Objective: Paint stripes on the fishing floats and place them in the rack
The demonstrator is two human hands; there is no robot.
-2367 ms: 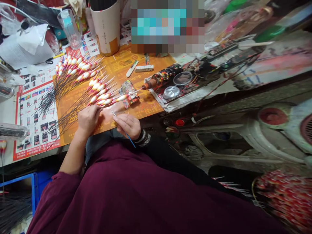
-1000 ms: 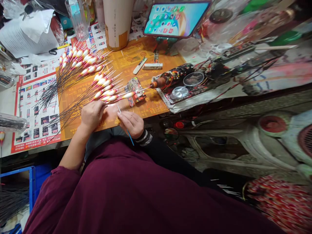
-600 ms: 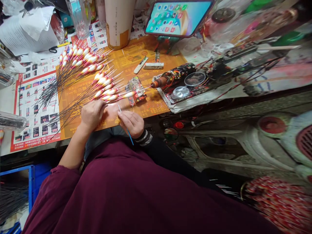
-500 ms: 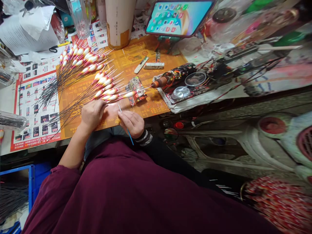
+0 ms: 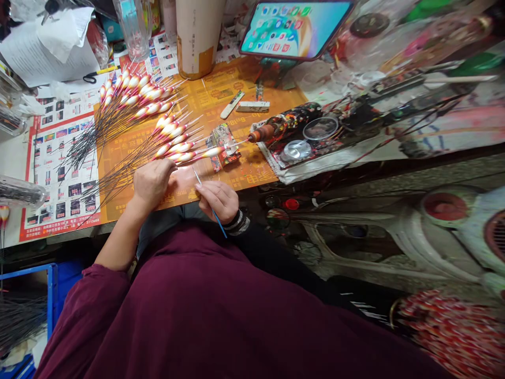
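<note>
My left hand (image 5: 152, 181) is closed in a pinch at the near end of the row of fishing floats. The float there (image 5: 209, 152) is white, yellow and red, its thin tip reaching toward the orange-brown nose of a paint-spattered rotary tool (image 5: 284, 122). The exact grip is hidden by my fingers. Below it my right hand (image 5: 219, 200) is closed on a thin paintbrush (image 5: 219, 223) with a blue handle, its tip pointing up and apart from the float. More floats (image 5: 173, 134) with long dark stems lie fanned beside my left hand.
A paint-crusted block (image 5: 224, 147) sits under the float. Clear round lids (image 5: 296, 150) rest by the tool. A phone (image 5: 294, 29) stands at the back, near a tall cylinder (image 5: 197, 39). Another bunch of floats (image 5: 134, 89) lies behind. A blue crate (image 5: 51, 300) is low left.
The view has shifted slightly, so the bench appears a little further right. My right hand and paintbrush have drawn slightly away from the float. My left hand keeps its pinch.
</note>
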